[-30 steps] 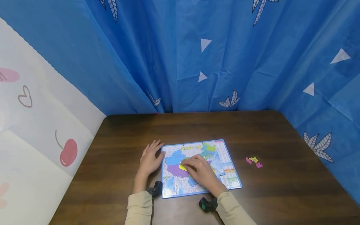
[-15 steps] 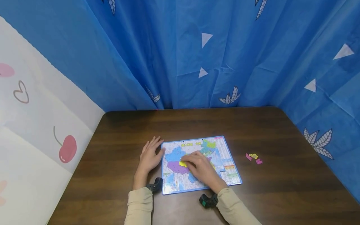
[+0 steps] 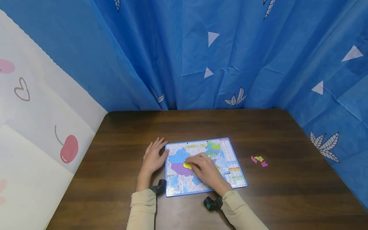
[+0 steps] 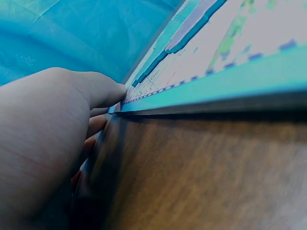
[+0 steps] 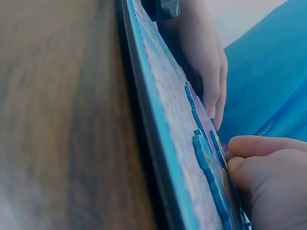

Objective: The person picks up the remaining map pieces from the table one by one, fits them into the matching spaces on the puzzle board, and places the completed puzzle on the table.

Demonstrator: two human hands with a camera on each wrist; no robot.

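Observation:
A blue-edged map puzzle board (image 3: 201, 191) lies on the table, with a blue piece (image 3: 179, 155) and a purple piece (image 3: 181, 169) at its left. My right hand (image 3: 208, 172) reaches over the middle of the board. Its thumb and forefinger pinch a yellow puzzle piece (image 3: 187, 166) beside the purple one; the palm hides much of the map's centre. In the right wrist view, the thumb and finger of the right hand (image 5: 273, 177) meet low over the pieces. My left hand (image 3: 152, 159) rests at the board's left edge, fingers extended and thumb (image 4: 108, 90) touching the rim.
Three loose puzzle pieces lie on the dark wooden table (image 3: 287, 191) to the right: a pink one (image 3: 254, 159), a yellow one (image 3: 259, 158) and another pink one (image 3: 264, 164). A blue curtain (image 3: 189, 54) hangs behind the table, and a white printed sheet (image 3: 37, 121) at the left.
The head view has tilted slightly, so the whole scene sits a little higher. Both hands keep their places on the board, the right one still at the yellow puzzle piece.

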